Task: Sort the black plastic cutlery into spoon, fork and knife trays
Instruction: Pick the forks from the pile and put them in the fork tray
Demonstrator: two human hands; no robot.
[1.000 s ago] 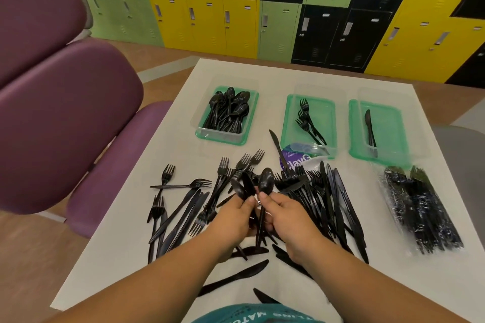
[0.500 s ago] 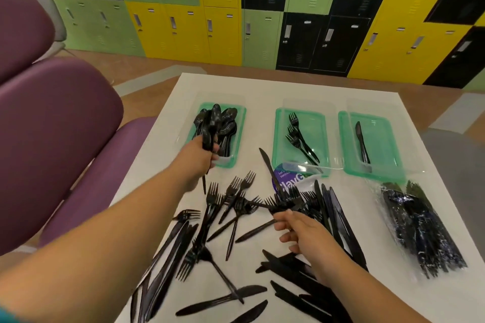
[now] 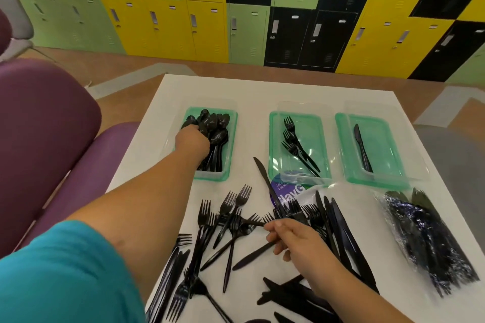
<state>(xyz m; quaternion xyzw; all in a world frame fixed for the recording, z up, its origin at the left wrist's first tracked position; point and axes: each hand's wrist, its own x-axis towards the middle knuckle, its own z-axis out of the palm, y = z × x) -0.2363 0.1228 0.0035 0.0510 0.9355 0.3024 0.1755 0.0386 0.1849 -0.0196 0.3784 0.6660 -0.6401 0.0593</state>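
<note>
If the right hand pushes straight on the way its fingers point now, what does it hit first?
Probably the loose forks lying just up and left of the right hand: its fingers point that way and already pinch a black piece there. Beyond them lies the spoon tray. Depth is uncertain.

The cutlery pile [image 3: 236, 233] is glossy black plastic, as are the spoons [image 3: 214, 126] (their bowls catch the light). The trays [image 3: 299, 147] are translucent green plastic with clear glossy walls. The table [image 3: 249, 92] is smooth matt white; the bag [image 3: 425, 238] is crinkled clear film; the chair [image 3: 44, 123] is matt purple upholstery.
</note>
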